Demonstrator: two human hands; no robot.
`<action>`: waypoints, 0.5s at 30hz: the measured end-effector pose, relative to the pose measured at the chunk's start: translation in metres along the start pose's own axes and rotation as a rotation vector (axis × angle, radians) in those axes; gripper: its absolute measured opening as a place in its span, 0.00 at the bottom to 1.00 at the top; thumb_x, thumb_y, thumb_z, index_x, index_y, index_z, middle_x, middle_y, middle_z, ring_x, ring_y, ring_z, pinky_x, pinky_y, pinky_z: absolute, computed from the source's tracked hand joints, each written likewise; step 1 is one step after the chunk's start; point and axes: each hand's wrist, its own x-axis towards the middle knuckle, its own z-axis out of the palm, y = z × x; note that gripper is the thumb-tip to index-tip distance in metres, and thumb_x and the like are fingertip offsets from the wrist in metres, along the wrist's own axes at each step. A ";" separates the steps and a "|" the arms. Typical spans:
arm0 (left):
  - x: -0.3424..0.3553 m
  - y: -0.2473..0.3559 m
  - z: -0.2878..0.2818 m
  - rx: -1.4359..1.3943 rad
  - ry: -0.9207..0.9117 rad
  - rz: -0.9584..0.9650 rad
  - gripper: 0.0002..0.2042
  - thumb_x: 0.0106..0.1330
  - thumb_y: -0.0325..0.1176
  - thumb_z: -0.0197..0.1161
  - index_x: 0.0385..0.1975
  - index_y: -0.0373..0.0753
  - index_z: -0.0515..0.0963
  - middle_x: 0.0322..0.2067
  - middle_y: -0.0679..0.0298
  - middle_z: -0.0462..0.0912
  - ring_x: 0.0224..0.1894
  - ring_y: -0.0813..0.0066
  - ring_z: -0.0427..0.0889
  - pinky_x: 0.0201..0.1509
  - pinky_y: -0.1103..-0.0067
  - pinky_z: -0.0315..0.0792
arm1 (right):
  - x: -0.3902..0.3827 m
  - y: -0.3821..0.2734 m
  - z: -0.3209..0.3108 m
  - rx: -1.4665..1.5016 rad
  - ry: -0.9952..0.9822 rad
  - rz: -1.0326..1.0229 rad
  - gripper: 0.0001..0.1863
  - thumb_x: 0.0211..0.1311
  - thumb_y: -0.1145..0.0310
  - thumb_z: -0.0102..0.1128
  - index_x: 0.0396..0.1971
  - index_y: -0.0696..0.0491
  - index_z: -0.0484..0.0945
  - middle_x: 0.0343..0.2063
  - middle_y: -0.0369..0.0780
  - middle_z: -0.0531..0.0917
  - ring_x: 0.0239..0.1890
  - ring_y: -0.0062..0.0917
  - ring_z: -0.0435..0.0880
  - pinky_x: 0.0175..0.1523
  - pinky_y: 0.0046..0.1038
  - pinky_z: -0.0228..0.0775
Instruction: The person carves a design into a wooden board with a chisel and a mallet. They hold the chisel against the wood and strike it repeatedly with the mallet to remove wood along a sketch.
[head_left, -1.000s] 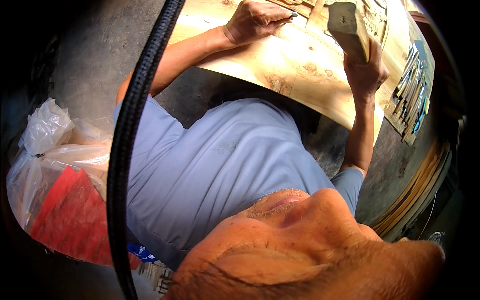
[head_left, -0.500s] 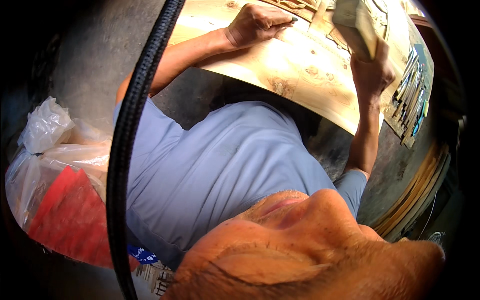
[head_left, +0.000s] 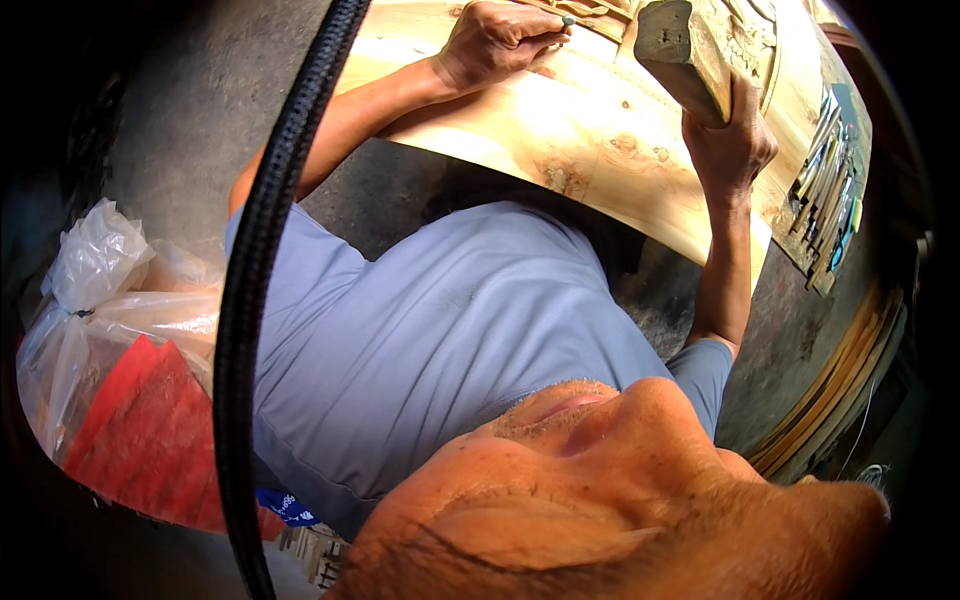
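Over the far part of a pale wooden board [head_left: 625,185], my left hand [head_left: 498,45] is closed in a fist around a slim tool, probably a carving chisel. Only its dark rounded end [head_left: 569,20] shows past the fingers; the blade is hidden. My right hand [head_left: 735,145] grips a blocky wooden mallet [head_left: 684,58], its worn end raised above the board. Mallet and chisel end are apart. Carved relief [head_left: 748,45] covers the board's far right part, behind the mallet.
Several chisels and gouges [head_left: 828,190] lie in a row right of the board. Bent wooden strips [head_left: 835,385] stand at the lower right. A tied clear plastic bag [head_left: 95,265] and a red sheet [head_left: 150,430] are on the left. A black braided cable [head_left: 262,270] crosses the view.
The mallet and my right hand have shifted left, and the mallet's worn end has turned more into view. My left hand has moved slightly left and away with the chisel.
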 end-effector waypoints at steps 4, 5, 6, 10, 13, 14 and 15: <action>0.002 0.001 -0.003 0.097 -0.008 0.064 0.08 0.59 0.30 0.75 0.38 0.42 0.89 0.33 0.57 0.90 0.34 0.62 0.90 0.36 0.71 0.82 | 0.002 0.001 0.001 0.009 0.017 -0.005 0.23 0.46 0.63 0.78 0.44 0.47 0.81 0.25 0.40 0.87 0.25 0.33 0.89 0.32 0.30 0.81; 0.002 0.002 -0.003 0.112 -0.001 0.087 0.08 0.59 0.30 0.75 0.38 0.42 0.89 0.33 0.57 0.90 0.33 0.62 0.90 0.36 0.71 0.82 | 0.002 0.001 0.001 0.008 0.023 -0.005 0.23 0.46 0.63 0.78 0.44 0.47 0.81 0.25 0.40 0.87 0.25 0.33 0.89 0.32 0.30 0.81; 0.001 0.002 -0.003 0.111 -0.017 0.069 0.08 0.59 0.30 0.75 0.38 0.42 0.89 0.34 0.58 0.90 0.33 0.63 0.90 0.37 0.71 0.82 | 0.003 0.001 0.001 0.013 0.024 -0.008 0.23 0.46 0.63 0.78 0.44 0.46 0.81 0.25 0.40 0.87 0.25 0.33 0.89 0.32 0.30 0.81; -0.003 0.001 -0.001 0.141 -0.040 0.071 0.09 0.59 0.31 0.75 0.40 0.42 0.89 0.35 0.58 0.90 0.34 0.63 0.90 0.39 0.71 0.83 | 0.006 0.001 0.000 0.021 0.042 -0.022 0.23 0.46 0.63 0.78 0.44 0.46 0.81 0.24 0.40 0.87 0.25 0.33 0.89 0.31 0.30 0.81; -0.004 -0.003 0.001 0.122 -0.053 0.071 0.12 0.59 0.32 0.75 0.42 0.42 0.88 0.36 0.57 0.90 0.36 0.64 0.90 0.42 0.70 0.83 | 0.010 0.001 -0.002 0.031 0.083 -0.039 0.24 0.45 0.63 0.79 0.45 0.45 0.81 0.24 0.40 0.87 0.24 0.32 0.89 0.31 0.29 0.81; -0.005 -0.005 0.001 0.105 -0.060 0.063 0.12 0.58 0.32 0.75 0.43 0.41 0.88 0.36 0.57 0.90 0.37 0.64 0.90 0.42 0.70 0.82 | 0.012 0.001 -0.003 0.041 0.087 -0.017 0.24 0.45 0.63 0.80 0.45 0.45 0.81 0.24 0.40 0.87 0.25 0.32 0.89 0.31 0.29 0.81; -0.007 -0.007 0.002 0.107 -0.065 0.066 0.13 0.58 0.32 0.75 0.44 0.42 0.88 0.37 0.57 0.90 0.38 0.63 0.89 0.43 0.69 0.82 | 0.014 0.001 -0.004 0.046 0.112 -0.033 0.24 0.45 0.63 0.80 0.45 0.45 0.81 0.23 0.40 0.87 0.25 0.33 0.89 0.31 0.28 0.81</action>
